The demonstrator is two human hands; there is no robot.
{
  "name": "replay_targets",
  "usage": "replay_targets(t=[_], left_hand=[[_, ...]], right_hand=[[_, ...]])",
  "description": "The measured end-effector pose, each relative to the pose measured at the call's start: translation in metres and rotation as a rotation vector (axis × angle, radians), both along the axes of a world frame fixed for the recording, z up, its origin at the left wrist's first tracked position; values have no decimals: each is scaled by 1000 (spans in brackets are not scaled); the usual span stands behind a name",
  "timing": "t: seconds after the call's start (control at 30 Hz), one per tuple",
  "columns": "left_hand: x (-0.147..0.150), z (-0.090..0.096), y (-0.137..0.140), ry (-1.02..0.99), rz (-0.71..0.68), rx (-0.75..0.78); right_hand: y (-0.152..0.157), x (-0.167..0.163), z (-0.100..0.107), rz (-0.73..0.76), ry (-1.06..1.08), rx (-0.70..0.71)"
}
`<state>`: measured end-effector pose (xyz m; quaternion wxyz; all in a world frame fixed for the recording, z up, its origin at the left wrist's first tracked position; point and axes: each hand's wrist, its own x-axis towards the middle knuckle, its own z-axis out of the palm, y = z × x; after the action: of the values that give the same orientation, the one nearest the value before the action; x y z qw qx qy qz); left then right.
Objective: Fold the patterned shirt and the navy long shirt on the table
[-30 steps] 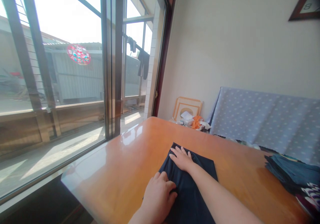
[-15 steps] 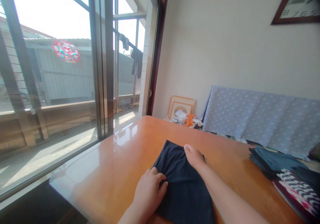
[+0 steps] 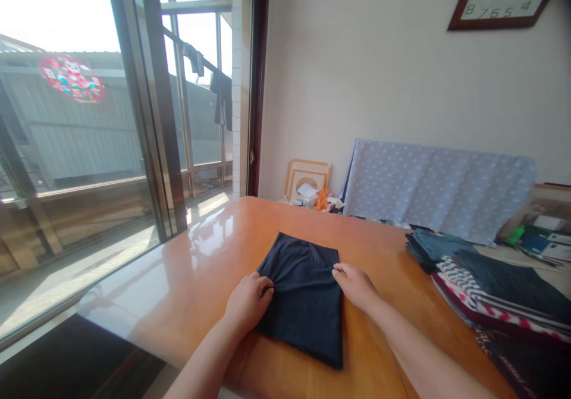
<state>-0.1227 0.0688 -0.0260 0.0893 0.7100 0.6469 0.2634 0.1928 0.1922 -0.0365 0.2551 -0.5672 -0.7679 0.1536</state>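
Observation:
A dark navy garment [image 3: 303, 304], folded into a rough block, lies flat on the glossy orange-brown table [image 3: 370, 339]. Creases run across its far half; whether it is trousers or a top I cannot tell. My left hand [image 3: 250, 297] is closed on its left edge, thumb and fingers pinching the cloth. On the opposite side, my right hand [image 3: 354, 283] pinches the right edge between thumb and fingertips. The garment's near edge shows between my two forearms.
Stacked folded clothes [image 3: 499, 292] sit along the table's right side. Behind the table hangs a grey-blue star-patterned cloth [image 3: 428, 191]. Wooden frames [image 3: 307, 176] lean against the wall, with crumpled bags [image 3: 323, 198] near them. A large window [image 3: 84, 149] borders the left.
My right hand has come from the top of the garment to its right edge. The left hand still grips the left edge. The camera view has turned to the right.

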Motion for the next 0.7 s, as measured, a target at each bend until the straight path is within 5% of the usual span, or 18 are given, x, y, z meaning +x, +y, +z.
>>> replay_targets(t=[0.07,0.3,0.47,0.7], left_hand=[[0,4,-1,25,37,12],[-8,7,-8,172,485,-81],[-15,4,-5,117,479,-212],[-9,10,-6,120,472,-226]], right_hand=[[-23,10,-1,14,26,0],[-111,18,5,-31,-78,-57],[-150,2,20,-136,-181,-187],[-157,-12,18,-167,-133,-154]])
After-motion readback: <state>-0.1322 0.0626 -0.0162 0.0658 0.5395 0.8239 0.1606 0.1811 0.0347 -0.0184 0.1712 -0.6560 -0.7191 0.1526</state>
